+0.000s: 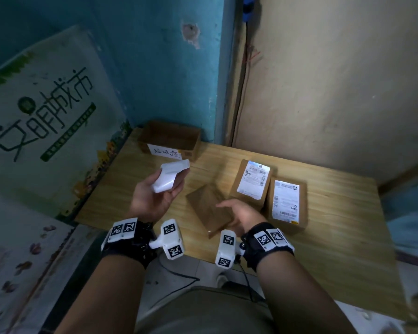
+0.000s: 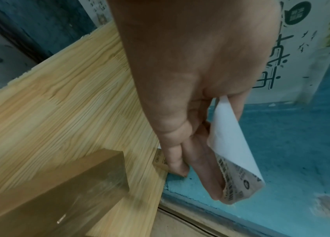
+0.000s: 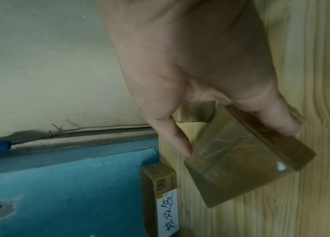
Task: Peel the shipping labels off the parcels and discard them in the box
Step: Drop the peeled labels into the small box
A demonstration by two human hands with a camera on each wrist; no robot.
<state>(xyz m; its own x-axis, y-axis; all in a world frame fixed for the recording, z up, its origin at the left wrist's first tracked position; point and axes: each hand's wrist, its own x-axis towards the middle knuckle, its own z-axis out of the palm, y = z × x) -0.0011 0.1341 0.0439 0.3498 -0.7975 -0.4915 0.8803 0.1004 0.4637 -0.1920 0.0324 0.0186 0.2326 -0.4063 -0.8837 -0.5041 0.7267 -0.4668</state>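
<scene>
Fingers [image 2: 200, 160] of the left hand [image 1: 152, 194], palm up above the worktop [image 1: 336, 213], curl round one peeled label [image 1: 170, 175]. The right hand [image 1: 241, 213] grips one bare parcel [image 1: 205, 206]. Two labelled parcels [image 1: 251, 182] lie beside it; one open box [image 1: 171, 138] stands behind.

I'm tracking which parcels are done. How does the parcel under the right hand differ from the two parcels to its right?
The parcel under the right hand shows a bare brown top, while the two parcels beside it each carry a white shipping label. The right hand grips the bare one; nothing touches the other two. It is also turned at an angle to them. All three are brown cardboard on the wooden table.
</scene>
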